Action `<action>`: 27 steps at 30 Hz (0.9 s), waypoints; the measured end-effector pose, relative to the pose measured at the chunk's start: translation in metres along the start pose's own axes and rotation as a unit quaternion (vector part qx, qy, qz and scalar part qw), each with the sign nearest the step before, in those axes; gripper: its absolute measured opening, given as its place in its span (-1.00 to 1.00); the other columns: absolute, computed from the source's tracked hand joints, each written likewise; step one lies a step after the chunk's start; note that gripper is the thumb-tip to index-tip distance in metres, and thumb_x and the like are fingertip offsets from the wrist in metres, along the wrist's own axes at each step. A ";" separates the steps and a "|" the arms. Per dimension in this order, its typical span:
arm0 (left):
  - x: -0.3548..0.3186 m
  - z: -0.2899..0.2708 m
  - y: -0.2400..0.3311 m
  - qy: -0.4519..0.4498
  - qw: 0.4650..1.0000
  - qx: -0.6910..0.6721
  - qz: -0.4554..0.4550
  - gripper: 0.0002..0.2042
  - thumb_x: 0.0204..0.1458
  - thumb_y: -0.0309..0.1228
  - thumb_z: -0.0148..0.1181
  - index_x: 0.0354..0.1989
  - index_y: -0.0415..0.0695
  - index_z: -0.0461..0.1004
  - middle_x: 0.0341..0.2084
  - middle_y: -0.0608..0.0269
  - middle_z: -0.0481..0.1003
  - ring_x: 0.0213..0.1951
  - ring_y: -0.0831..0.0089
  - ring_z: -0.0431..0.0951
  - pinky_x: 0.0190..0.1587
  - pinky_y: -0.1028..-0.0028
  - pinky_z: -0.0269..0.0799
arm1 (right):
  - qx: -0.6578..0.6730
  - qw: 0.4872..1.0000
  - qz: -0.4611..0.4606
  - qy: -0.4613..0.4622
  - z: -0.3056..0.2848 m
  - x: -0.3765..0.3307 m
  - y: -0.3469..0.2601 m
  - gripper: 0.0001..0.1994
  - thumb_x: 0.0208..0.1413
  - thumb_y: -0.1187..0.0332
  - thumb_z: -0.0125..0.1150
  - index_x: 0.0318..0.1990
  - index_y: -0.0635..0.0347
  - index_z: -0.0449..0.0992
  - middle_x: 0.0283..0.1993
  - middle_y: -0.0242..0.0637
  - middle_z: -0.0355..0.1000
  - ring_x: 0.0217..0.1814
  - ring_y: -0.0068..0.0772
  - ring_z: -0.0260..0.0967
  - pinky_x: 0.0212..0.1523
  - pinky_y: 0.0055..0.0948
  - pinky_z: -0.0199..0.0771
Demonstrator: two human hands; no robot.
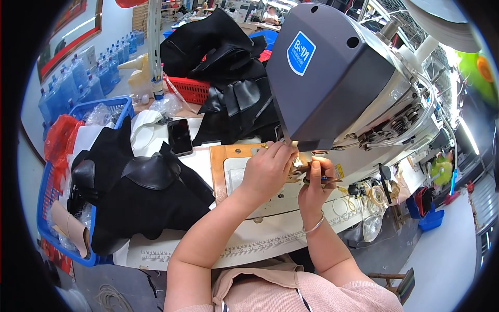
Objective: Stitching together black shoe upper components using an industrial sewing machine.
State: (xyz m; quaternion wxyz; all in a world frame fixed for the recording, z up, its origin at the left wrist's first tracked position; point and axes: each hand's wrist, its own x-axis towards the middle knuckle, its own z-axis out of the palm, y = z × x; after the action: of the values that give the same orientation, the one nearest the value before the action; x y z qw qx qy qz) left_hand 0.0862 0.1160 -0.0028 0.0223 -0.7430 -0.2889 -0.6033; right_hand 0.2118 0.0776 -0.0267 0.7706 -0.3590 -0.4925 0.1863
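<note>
A sewing machine with a dark grey head cover [322, 67] stands in front of me, its needle area lit by a small lamp. My left hand [267, 169] is closed at that lit spot, fingertips together under the head; what they pinch, if anything, is hidden. Just right of it, my right hand [316, 184] is closed around a small pointed metal tool, seemingly thread snips [330, 181], with the thumb up. Both hands are above the white machine bed, beside a tan wooden-looking plate [219, 174].
Black sewn pieces [150, 197] lie on the left of the table, by a blue basket [44, 208]. A phone [180, 137] rests behind them. More black pieces [228, 104] lie near a red basket [189, 91]. A ruler strip [249, 248] runs along the front edge.
</note>
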 end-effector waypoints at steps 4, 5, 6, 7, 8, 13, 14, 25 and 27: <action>-0.001 0.001 -0.001 0.004 1.000 -0.007 -0.001 -0.89 -0.05 -0.48 0.19 -0.38 -0.17 0.39 -0.53 0.21 0.44 -0.49 0.28 0.49 -0.51 0.42 0.43 | 0.010 1.000 -0.001 0.001 0.001 -0.001 -0.001 -0.96 0.15 0.51 0.02 -0.31 0.21 0.41 -0.31 -0.51 0.30 -0.36 -0.78 0.14 -0.31 -0.73 0.17; -0.001 0.000 -0.001 0.003 1.000 -0.006 -0.001 -0.89 -0.05 -0.48 0.19 -0.38 -0.17 0.39 -0.53 0.21 0.44 -0.49 0.28 0.49 -0.51 0.42 0.43 | 0.011 1.000 0.000 0.001 0.001 -0.001 -0.001 -0.96 0.15 0.51 0.02 -0.31 0.21 0.41 -0.31 -0.51 0.30 -0.36 -0.78 0.14 -0.31 -0.73 0.17; -0.001 0.000 0.000 0.004 1.000 -0.007 -0.002 -0.89 -0.05 -0.48 0.19 -0.39 -0.17 0.39 -0.53 0.20 0.45 -0.48 0.27 0.49 -0.51 0.42 0.43 | 0.010 1.000 0.000 -0.002 0.001 -0.001 -0.001 -0.96 0.15 0.51 0.02 -0.31 0.22 0.41 -0.31 -0.51 0.30 -0.35 -0.77 0.14 -0.31 -0.73 0.17; 0.000 0.000 0.000 0.005 1.000 -0.009 -0.002 -0.89 -0.06 -0.48 0.19 -0.39 -0.17 0.39 -0.53 0.20 0.45 -0.48 0.27 0.49 -0.50 0.42 0.43 | 0.007 1.000 -0.001 -0.005 0.001 -0.001 -0.002 -0.96 0.15 0.51 0.02 -0.30 0.22 0.41 -0.31 -0.51 0.30 -0.35 -0.77 0.15 -0.30 -0.73 0.17; 0.000 -0.001 0.001 0.005 1.000 -0.010 -0.002 -0.89 -0.06 -0.48 0.19 -0.39 -0.17 0.39 -0.53 0.20 0.45 -0.48 0.27 0.49 -0.50 0.42 0.43 | 0.007 1.000 -0.001 -0.004 0.000 -0.001 -0.002 -0.96 0.15 0.51 0.02 -0.30 0.22 0.41 -0.31 -0.51 0.30 -0.35 -0.77 0.15 -0.30 -0.73 0.17; 0.001 -0.002 0.003 -0.004 1.000 -0.016 -0.002 -0.89 -0.06 -0.50 0.20 -0.39 -0.17 0.39 -0.53 0.19 0.45 -0.47 0.27 0.49 -0.48 0.42 0.43 | 0.003 1.000 -0.008 -0.005 -0.001 -0.001 -0.001 -0.96 0.15 0.51 0.03 -0.30 0.22 0.41 -0.31 -0.50 0.31 -0.33 -0.77 0.16 -0.29 -0.73 0.18; 0.001 -0.002 0.002 -0.005 1.000 -0.015 -0.002 -0.89 -0.06 -0.50 0.20 -0.39 -0.17 0.39 -0.53 0.19 0.45 -0.47 0.27 0.49 -0.48 0.42 0.43 | 0.004 1.000 -0.007 -0.005 0.000 -0.001 -0.001 -0.96 0.15 0.51 0.03 -0.30 0.22 0.41 -0.31 -0.50 0.31 -0.33 -0.77 0.16 -0.29 -0.73 0.18; 0.000 -0.001 0.000 0.000 1.000 -0.009 0.004 -0.89 -0.06 -0.49 0.19 -0.38 -0.19 0.39 -0.54 0.19 0.43 -0.49 0.27 0.47 -0.48 0.42 0.43 | 0.012 1.000 -0.002 -0.002 0.000 -0.001 0.000 -0.96 0.15 0.51 0.03 -0.30 0.22 0.42 -0.30 -0.50 0.30 -0.34 -0.76 0.14 -0.28 -0.72 0.17; 0.000 -0.001 0.001 -0.001 1.000 -0.009 0.002 -0.88 -0.06 -0.49 0.19 -0.38 -0.19 0.39 -0.54 0.19 0.43 -0.49 0.27 0.47 -0.48 0.42 0.43 | 0.012 1.000 -0.003 -0.001 0.000 -0.001 0.001 -0.96 0.15 0.51 0.03 -0.30 0.22 0.42 -0.31 -0.50 0.30 -0.34 -0.77 0.14 -0.29 -0.72 0.16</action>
State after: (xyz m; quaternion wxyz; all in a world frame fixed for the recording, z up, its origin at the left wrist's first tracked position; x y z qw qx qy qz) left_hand 0.0855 0.1151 -0.0023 0.0166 -0.7445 -0.2819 -0.6049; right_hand 0.2116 0.0775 -0.0278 0.7748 -0.3480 -0.4924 0.1904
